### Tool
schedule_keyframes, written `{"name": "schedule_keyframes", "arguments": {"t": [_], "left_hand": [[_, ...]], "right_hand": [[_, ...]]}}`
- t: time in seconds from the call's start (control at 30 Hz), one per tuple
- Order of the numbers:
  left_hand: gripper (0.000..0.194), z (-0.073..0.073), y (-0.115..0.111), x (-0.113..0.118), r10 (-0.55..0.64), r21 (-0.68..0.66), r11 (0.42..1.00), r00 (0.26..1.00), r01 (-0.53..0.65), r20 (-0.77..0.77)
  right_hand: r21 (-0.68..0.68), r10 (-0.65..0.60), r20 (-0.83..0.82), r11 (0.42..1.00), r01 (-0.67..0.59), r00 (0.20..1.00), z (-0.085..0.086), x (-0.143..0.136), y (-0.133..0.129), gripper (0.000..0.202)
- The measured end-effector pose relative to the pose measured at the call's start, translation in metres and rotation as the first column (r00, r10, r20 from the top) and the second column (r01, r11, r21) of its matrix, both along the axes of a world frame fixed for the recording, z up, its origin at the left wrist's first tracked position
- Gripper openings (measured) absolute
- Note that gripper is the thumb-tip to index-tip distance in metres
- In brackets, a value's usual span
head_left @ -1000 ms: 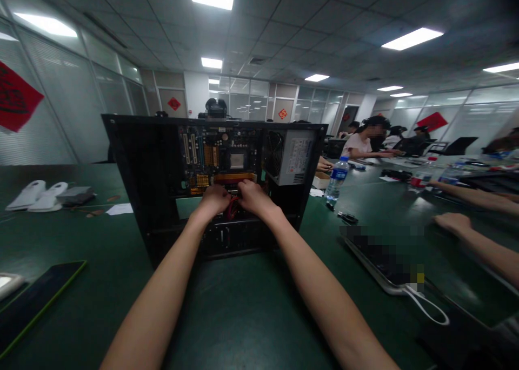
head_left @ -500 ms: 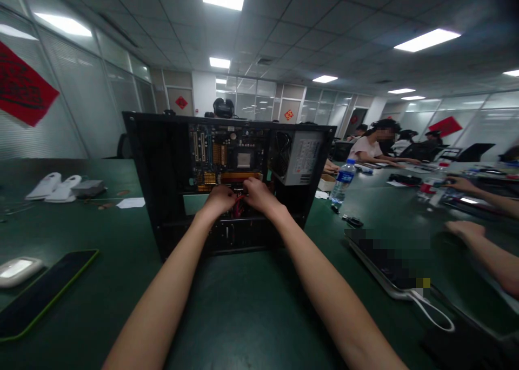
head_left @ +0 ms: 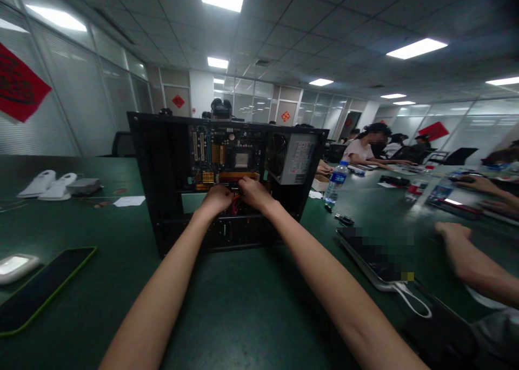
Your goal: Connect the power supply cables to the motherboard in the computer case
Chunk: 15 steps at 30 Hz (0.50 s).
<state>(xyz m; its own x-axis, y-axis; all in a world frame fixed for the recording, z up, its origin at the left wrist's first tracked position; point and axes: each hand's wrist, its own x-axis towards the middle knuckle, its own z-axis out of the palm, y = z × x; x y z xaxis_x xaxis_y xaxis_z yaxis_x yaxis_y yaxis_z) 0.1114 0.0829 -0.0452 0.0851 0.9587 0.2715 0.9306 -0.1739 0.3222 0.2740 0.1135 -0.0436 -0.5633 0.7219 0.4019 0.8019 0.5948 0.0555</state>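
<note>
An open black computer case (head_left: 152, 186) stands on the green table with its inside facing me. Within it are a motherboard (head_left: 227, 143) and a silver power supply (head_left: 295, 162) with a fan. Red and dark cables (head_left: 235, 204) hang between my hands at the board's lower edge. My left hand (head_left: 219, 199) is closed, its fingertips pinched at these cables from the left. From the right, my right hand (head_left: 256, 193) is closed with its fingertips at the top of the same cables. The cable ends are hidden behind my fingers.
On the right are a water bottle (head_left: 336, 183), a phone-like device (head_left: 371, 259) with a white cable, and a co-worker's arm (head_left: 474, 256). To the left lie a dark green-edged phone (head_left: 46, 291), a white case (head_left: 16, 267) and white slippers (head_left: 48, 185). Other people sit farther back.
My view has turned slightly right, so the surroundings shift left. Both hands stay at the cables, with little visible movement. The co-worker's near arm shows a little more.
</note>
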Motion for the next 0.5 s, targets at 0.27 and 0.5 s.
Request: {"name": "schedule_keyframes", "arguments": {"t": [0.27,0.5], "left_hand": [[0.032,-0.0019,0.0000,-0.0004,-0.003,0.079,0.997,1.000,0.003,0.009],[0.034,-0.0021,-0.0021,0.0004,-0.091,0.127,0.988,0.996,0.091,-0.002]], "right_hand": [[-0.035,-0.013,0.026,0.999,0.014,1.000,0.0044,-0.0003,-0.0037,0.026],[-0.045,-0.055,-0.030,0.998,0.054,0.998,0.0032,-0.0006,-0.0055,0.030]]}}
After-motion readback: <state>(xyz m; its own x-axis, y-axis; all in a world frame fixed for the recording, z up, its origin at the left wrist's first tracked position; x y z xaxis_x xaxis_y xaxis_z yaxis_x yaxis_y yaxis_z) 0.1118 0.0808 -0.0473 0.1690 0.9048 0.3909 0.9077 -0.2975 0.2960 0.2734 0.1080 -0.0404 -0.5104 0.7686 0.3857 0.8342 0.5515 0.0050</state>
